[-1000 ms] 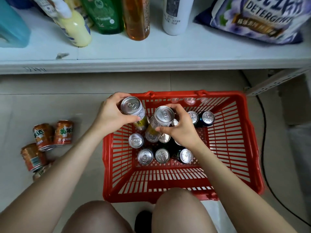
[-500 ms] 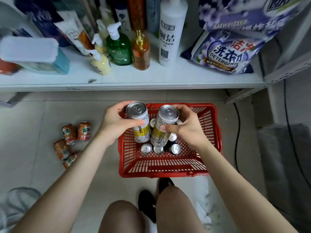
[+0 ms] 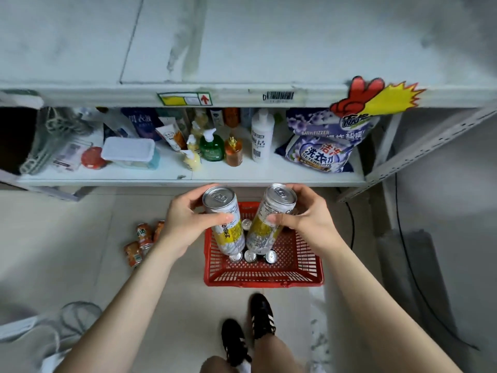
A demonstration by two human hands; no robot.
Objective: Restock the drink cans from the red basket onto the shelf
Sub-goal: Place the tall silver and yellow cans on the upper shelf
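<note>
Lying left on the smooth floor are stubby orange tins (image 3: 139, 242). The left hand (image 3: 185, 224) grips a slim aluminium left can (image 3: 224, 219); the tilted right can (image 3: 271, 219) sits gripped in the right hand (image 3: 306, 219), both above the red lattice plastic basket (image 3: 263, 281).

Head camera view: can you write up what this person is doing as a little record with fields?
Left hand: grips a yellow-and-white can
Right hand: grips a matching can
Where both cans are: held over the red basket
Inside basket: several silver-topped cans
Floor, left of basket: orange cans
Lower shelf: bottles and a detergent bag
Task stage: neither held can is on a shelf yet
</note>
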